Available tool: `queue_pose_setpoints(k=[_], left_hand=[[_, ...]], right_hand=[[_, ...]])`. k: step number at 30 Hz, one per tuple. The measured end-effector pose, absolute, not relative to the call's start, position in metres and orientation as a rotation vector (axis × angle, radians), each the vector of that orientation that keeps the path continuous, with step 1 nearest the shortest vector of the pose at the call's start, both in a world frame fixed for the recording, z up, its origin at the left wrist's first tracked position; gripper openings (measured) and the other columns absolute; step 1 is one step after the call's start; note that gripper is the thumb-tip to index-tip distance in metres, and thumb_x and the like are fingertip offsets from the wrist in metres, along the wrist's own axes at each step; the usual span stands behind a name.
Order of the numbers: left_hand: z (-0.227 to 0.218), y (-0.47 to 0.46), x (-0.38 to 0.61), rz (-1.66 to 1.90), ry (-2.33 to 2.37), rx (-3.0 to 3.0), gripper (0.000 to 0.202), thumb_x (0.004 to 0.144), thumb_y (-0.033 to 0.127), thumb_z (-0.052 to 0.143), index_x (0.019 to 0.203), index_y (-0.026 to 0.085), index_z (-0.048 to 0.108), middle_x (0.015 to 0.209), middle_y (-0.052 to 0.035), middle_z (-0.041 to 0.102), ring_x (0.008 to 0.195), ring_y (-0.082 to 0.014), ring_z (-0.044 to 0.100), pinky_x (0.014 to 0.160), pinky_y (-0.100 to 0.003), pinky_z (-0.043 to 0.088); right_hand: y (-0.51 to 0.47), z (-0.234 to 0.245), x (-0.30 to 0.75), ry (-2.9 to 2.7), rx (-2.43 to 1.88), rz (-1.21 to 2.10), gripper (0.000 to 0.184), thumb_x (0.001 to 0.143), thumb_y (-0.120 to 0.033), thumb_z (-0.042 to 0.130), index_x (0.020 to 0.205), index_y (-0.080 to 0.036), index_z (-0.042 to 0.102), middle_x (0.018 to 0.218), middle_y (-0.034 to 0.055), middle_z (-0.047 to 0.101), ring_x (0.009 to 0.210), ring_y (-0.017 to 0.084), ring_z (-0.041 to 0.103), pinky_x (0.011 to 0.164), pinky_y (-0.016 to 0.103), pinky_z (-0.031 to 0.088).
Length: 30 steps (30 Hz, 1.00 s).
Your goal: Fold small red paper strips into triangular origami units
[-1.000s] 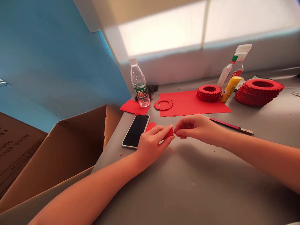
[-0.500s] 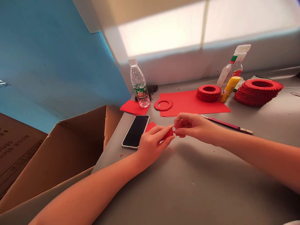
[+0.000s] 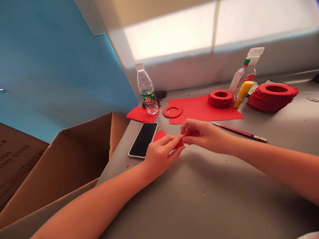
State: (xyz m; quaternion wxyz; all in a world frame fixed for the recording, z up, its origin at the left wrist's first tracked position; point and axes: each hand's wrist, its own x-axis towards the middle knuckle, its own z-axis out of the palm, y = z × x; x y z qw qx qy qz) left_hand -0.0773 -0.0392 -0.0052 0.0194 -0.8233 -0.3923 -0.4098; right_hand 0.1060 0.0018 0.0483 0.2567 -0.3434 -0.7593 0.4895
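Observation:
My left hand point(image 3: 160, 153) is closed on a small folded piece of red paper point(image 3: 179, 143), pinched between thumb and fingers above the table. Fingertips of my right hand point(image 3: 195, 134) are drawn together against the paper's right end; whatever they pinch there is too small to make out. A red paper piece point(image 3: 159, 135) shows just behind my left hand, beside a phone point(image 3: 143, 140). Farther back, a flat toothed red paper ring point(image 3: 172, 112) lies partly on red paper sheets point(image 3: 194, 113). Past my right wrist rests a dark red craft knife point(image 3: 239, 131).
A water bottle point(image 3: 149, 91) stands at the back left on red paper point(image 3: 137, 114). At the back right are a small ring stack point(image 3: 221, 102), a yellow glue stick point(image 3: 243, 95), another bottle point(image 3: 251, 68) and a larger ring stack point(image 3: 271, 101). An open cardboard box point(image 3: 82, 156) stands left of the table.
My right hand has moved slightly left, its fingertips closer to my left fingers and the folded paper. My left hand keeps its hold. The whole view has shifted a little.

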Motion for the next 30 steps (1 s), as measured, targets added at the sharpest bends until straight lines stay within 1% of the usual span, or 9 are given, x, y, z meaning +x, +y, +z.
queue_pose_setpoints(k=[3,4,6,8,11,17,22,26,30], left_hand=[[-0.005,-0.038,-0.078,-1.231,-1.312,-2.493,0.029,0.082,0.024,0.053,0.11,0.019,0.058,0.086,-0.0025,0.064,0.065,-0.0074,0.055,0.054,-0.017,0.044],[-0.004,-0.038,-0.079,-1.222,-1.341,-2.472,0.029,0.082,0.024,0.053,0.11,0.018,0.058,0.086,-0.0028,0.064,0.065,-0.0078,0.055,0.053,-0.017,0.043],[-0.004,-0.038,-0.079,-1.2,-1.37,-2.447,0.029,0.083,0.026,0.053,0.11,0.017,0.058,0.085,-0.0032,0.064,0.065,-0.0081,0.056,0.053,-0.018,0.043],[-0.004,-0.038,-0.078,-1.172,-1.359,-2.443,0.029,0.083,0.027,0.052,0.11,0.018,0.058,0.085,-0.0031,0.064,0.066,-0.0081,0.057,0.054,-0.017,0.044],[-0.005,-0.039,-0.078,-1.133,-1.321,-2.461,0.029,0.084,0.027,0.051,0.11,0.018,0.058,0.084,-0.0024,0.064,0.067,-0.0077,0.058,0.055,-0.016,0.043],[-0.008,-0.039,-0.078,-1.142,-1.326,-2.466,0.031,0.083,0.026,0.052,0.113,0.018,0.056,0.087,-0.0026,0.065,0.069,-0.0083,0.058,0.057,-0.017,0.044],[-0.008,-0.04,-0.078,-1.147,-1.334,-2.449,0.031,0.084,0.026,0.051,0.113,0.017,0.056,0.089,-0.0032,0.065,0.071,-0.0087,0.059,0.061,-0.017,0.045],[-0.008,-0.041,-0.078,-1.135,-1.37,-2.453,0.031,0.085,0.026,0.05,0.114,0.018,0.055,0.088,-0.0032,0.065,0.07,-0.0087,0.058,0.059,-0.017,0.045],[-0.009,-0.041,-0.078,-1.128,-1.388,-2.464,0.031,0.085,0.026,0.049,0.114,0.018,0.055,0.09,-0.0032,0.065,0.071,-0.009,0.059,0.061,-0.018,0.046]], right_hand=[[0.003,0.049,0.109,-1.973,-1.007,1.424,0.021,0.073,-0.034,0.058,0.089,-0.021,0.053,0.072,0.0,0.061,0.067,0.013,0.056,0.063,0.028,0.045],[0.004,0.05,0.11,-1.956,-1.048,1.456,0.022,0.073,-0.037,0.058,0.087,-0.02,0.055,0.072,0.0011,0.062,0.067,0.014,0.056,0.063,0.029,0.046],[0.004,0.052,0.112,-1.951,-1.108,1.487,0.024,0.073,-0.041,0.058,0.078,-0.018,0.06,0.071,0.0029,0.062,0.065,0.014,0.057,0.063,0.03,0.046],[0.004,0.054,0.113,-1.937,-1.121,1.474,0.024,0.073,-0.042,0.057,0.072,-0.018,0.063,0.068,0.0031,0.062,0.064,0.014,0.056,0.063,0.03,0.047],[0.005,0.053,0.112,-1.919,-1.118,1.431,0.022,0.073,-0.039,0.057,0.075,-0.019,0.065,0.066,0.0019,0.061,0.062,0.013,0.055,0.063,0.03,0.046],[0.003,0.045,0.105,-1.999,-1.131,1.366,0.018,0.073,-0.035,0.056,0.07,-0.019,0.063,0.061,0.0007,0.059,0.061,0.013,0.055,0.059,0.027,0.044],[0.0,0.041,0.1,-1.983,-1.139,1.411,0.021,0.074,-0.037,0.055,0.069,-0.018,0.061,0.061,0.0006,0.059,0.061,0.013,0.055,0.057,0.026,0.044],[0.0,0.038,0.099,-1.982,-1.13,1.401,0.022,0.074,-0.039,0.056,0.068,-0.019,0.06,0.06,0.0004,0.059,0.06,0.013,0.056,0.056,0.025,0.044],[-0.001,0.033,0.098,-2.007,-1.143,1.367,0.023,0.075,-0.041,0.054,0.067,-0.019,0.06,0.06,0.0011,0.059,0.06,0.014,0.055,0.055,0.026,0.043]])
